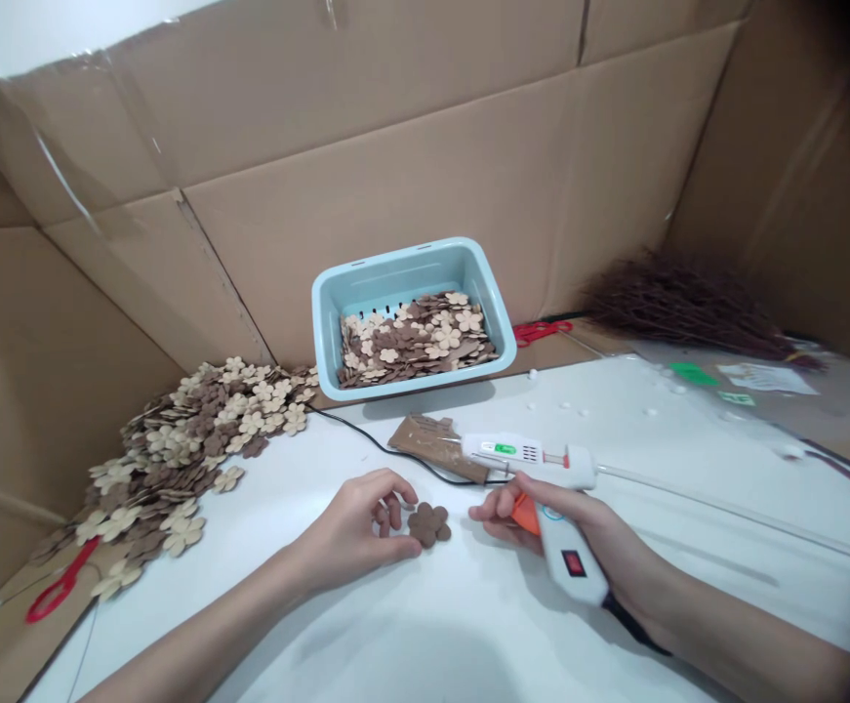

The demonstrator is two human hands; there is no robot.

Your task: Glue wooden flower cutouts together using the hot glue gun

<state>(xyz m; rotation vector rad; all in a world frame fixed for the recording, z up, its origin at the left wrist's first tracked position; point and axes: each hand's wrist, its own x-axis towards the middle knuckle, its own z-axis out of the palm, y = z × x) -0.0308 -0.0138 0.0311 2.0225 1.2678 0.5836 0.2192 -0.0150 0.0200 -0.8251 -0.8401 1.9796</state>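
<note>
My left hand is curled, with its thumb and fingers at the left edge of a dark brown flower cutout, just over the white table. A white hot glue gun with an orange trigger is in my right hand. Its nozzle points left, above a piece of brown cardboard on the table. A long clear glue stick sticks out of the gun's back end.
A light blue basket full of beige and brown flowers stands against the cardboard wall. More flowers lie in a heap at the left, beside red scissors. Another red-handled tool, dark twigs and a black cord are around.
</note>
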